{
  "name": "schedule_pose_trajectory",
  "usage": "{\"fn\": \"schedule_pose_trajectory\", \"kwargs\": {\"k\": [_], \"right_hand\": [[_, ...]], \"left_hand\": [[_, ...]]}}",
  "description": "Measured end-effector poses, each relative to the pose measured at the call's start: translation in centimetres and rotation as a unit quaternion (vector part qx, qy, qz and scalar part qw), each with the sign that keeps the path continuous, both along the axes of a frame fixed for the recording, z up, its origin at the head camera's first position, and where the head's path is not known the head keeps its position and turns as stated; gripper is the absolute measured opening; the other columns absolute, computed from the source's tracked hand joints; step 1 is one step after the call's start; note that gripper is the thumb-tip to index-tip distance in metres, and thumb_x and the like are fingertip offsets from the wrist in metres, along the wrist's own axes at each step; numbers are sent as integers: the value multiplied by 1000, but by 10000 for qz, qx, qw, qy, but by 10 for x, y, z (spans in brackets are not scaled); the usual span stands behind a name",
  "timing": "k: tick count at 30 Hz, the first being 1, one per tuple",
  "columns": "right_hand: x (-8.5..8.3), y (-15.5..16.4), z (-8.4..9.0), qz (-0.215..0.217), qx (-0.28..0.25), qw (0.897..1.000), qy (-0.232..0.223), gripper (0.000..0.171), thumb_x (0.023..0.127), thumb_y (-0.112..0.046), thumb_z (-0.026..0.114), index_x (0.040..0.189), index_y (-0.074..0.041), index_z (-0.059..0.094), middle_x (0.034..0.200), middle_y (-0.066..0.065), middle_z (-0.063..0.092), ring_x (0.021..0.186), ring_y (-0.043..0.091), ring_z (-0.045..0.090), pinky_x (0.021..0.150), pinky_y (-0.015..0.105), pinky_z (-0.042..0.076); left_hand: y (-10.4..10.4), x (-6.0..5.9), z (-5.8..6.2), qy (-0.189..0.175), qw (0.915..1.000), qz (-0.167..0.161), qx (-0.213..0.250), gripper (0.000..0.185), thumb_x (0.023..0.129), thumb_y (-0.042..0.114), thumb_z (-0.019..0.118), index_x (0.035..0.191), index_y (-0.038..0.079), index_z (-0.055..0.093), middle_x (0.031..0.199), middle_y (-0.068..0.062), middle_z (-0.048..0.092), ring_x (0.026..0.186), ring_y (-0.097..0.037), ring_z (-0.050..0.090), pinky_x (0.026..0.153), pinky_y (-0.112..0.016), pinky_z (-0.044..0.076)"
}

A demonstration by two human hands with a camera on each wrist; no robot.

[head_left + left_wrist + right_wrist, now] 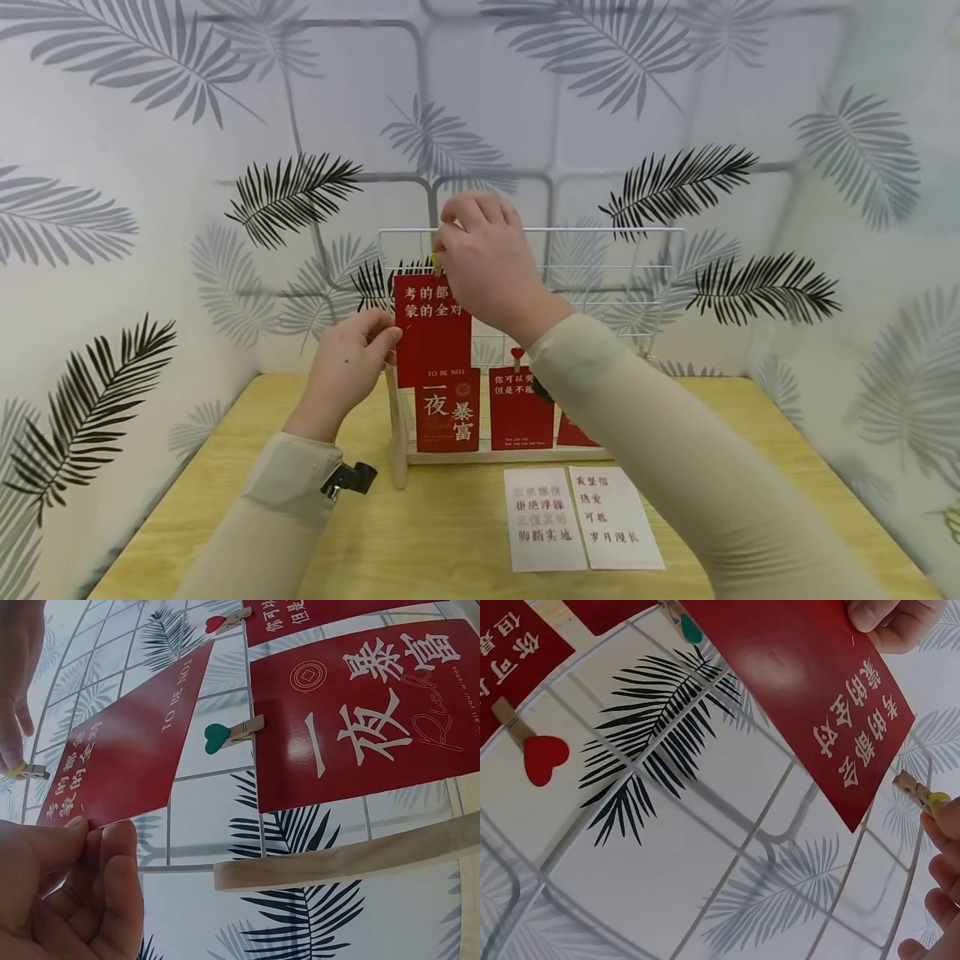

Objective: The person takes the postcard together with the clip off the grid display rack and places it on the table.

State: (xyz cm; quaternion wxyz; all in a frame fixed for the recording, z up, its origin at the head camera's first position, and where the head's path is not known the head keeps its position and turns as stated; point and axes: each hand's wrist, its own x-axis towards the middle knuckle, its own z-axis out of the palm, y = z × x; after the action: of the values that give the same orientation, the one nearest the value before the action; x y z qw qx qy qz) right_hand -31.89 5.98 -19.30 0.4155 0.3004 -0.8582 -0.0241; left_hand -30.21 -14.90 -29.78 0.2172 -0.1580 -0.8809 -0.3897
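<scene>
My left hand (348, 367) pinches a red card (433, 342) with white characters by its left edge, between thumb and fingers. The card stands in front of a white wire grid (600, 267). Above it, my right hand (491, 258) pinches a small wooden clothespin (915, 791) with a yellow heart. The clothespin's tip is right by the card's top edge in the right wrist view. Below hangs another red card (360, 720), held by a clothespin with a green heart (217, 739); the raised card covers its top in the head view.
A third red card (521, 417) hangs under a red-heart clothespin (517, 357). Another red card (576, 432) is partly behind my right sleeve. The grid stands in a wooden base (510, 456). Two white cards (546, 554) with writing lie on the wooden table (420, 533).
</scene>
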Motion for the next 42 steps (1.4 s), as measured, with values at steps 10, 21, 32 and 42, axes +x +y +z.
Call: {"fn": "schedule_pose_trajectory", "kwargs": {"k": [10,21,32,42], "right_hand": [[-2,29,-8,662,-812,9944,98,12,95,-13,63,94,-11,75,121,8,55,127,32,41,105,49,35],[0,54,-21,1083,-1003,9883,379,11,93,-13,66,90,-11,76,116,11,59,127,34,45,109,49,33],[13,77,-32,1119,-975,9881,402,11,92,-14,68,91,-8,77,116,14,60,126,36,46,112,49,31],[28,102,-50,1368,-1320,9812,343,8,89,-12,71,93,-6,77,114,16,62,124,37,48,109,53,33]], "left_hand": [[-2,6,-3,49,9998,-143,-96,12,102,15,62,90,15,62,73,-3,63,69,-20,60,58,-38,48],[0,12,-9,-334,9988,-342,143,8,102,12,61,95,10,64,77,-5,65,72,-24,66,67,-36,54],[5,20,-18,-568,9968,-520,203,6,102,12,61,98,9,65,77,-4,65,71,-22,65,68,-35,55],[7,24,-29,-965,9916,-750,433,5,102,11,60,103,8,64,78,-6,64,73,-29,65,68,-39,57]]}}
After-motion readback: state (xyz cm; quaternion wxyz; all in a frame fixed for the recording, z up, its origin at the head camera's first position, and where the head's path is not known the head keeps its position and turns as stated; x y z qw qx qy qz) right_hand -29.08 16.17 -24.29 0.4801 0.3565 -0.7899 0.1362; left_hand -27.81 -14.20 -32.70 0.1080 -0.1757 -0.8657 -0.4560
